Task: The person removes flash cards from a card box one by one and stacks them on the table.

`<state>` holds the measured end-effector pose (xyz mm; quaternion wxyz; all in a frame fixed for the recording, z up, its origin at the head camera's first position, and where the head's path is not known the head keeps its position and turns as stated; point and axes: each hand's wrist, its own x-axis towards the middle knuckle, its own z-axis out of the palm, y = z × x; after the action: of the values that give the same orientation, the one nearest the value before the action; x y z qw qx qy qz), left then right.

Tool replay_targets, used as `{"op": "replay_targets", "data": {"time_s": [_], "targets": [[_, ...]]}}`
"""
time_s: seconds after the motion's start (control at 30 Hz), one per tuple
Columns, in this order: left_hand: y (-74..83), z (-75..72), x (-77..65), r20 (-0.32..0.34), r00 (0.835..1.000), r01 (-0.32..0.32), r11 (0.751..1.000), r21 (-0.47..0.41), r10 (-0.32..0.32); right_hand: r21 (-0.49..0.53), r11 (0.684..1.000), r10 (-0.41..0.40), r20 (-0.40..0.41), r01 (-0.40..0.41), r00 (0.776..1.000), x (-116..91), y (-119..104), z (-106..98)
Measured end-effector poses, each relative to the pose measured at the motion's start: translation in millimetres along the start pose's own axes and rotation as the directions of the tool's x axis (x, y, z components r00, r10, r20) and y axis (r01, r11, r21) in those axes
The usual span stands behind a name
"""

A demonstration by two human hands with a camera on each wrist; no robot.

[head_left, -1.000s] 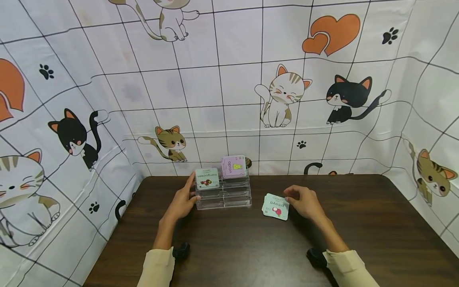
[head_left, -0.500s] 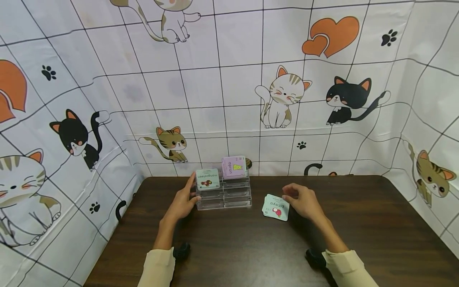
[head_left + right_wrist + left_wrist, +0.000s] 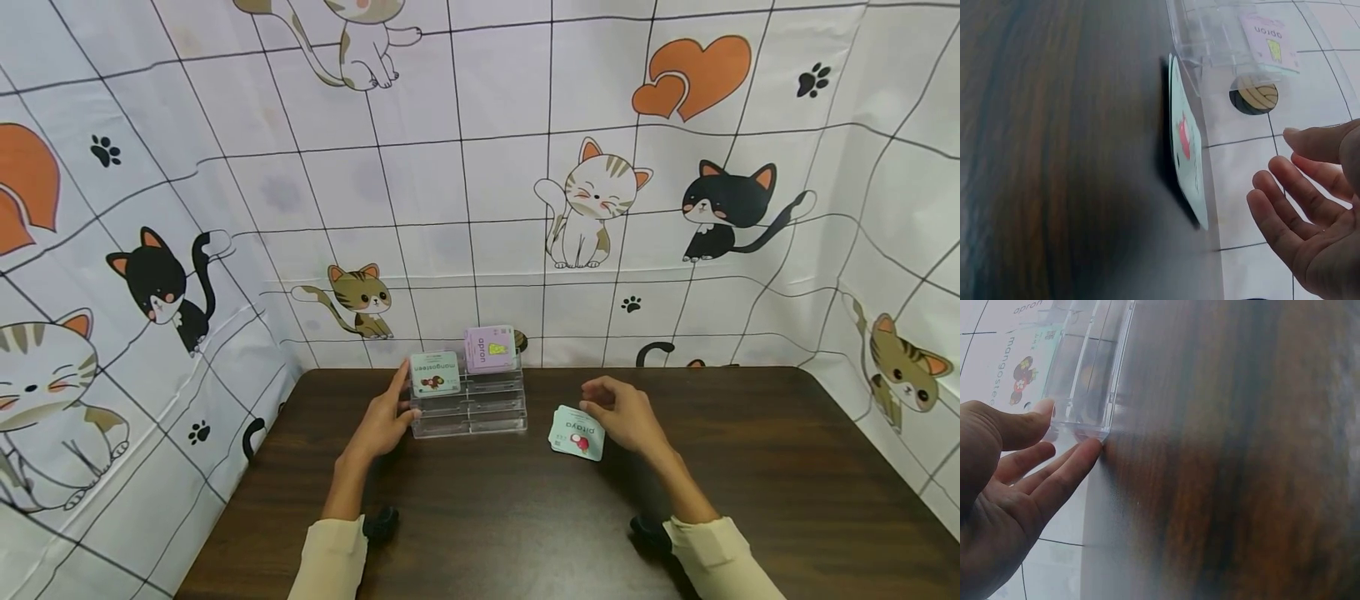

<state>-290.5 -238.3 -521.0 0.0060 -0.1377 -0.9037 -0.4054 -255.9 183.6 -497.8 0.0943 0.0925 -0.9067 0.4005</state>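
Note:
A clear plastic tiered card rack (image 3: 468, 414) stands near the back of the table. A green "mangosteen" card (image 3: 435, 373) sits in its top left slot, a purple "apron" card (image 3: 489, 349) in the top right one. My left hand (image 3: 380, 422) rests against the rack's left end, fingers extended along the side; in the left wrist view the thumb (image 3: 1038, 422) lies by its front edge. Right of the rack, a small stack of green cards (image 3: 576, 433) lies flat, "pitaya" uppermost. Beside and over that stack hovers my right hand (image 3: 626, 415), fingers loosely bent and holding nothing.
The dark wooden table (image 3: 510, 525) runs back to a white cloth backdrop (image 3: 495, 183) printed with cats, hearts and paw prints. The rack's lower tiers (image 3: 495, 400) hold no cards.
My right hand has shifted slightly left and back, with its thumb and fingers a bit farther apart. The left hand, rack and cards have stayed in place.

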Motion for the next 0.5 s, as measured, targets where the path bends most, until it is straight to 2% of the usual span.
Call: {"op": "replay_targets", "data": {"time_s": [0.5], "targets": [[0.7, 1.2, -0.1, -0.012, 1.000, 0.010, 1.000, -0.010, -0.010, 0.053, 0.999, -0.010, 0.006, 0.010, 1.000, 15, -20, 14]]}}
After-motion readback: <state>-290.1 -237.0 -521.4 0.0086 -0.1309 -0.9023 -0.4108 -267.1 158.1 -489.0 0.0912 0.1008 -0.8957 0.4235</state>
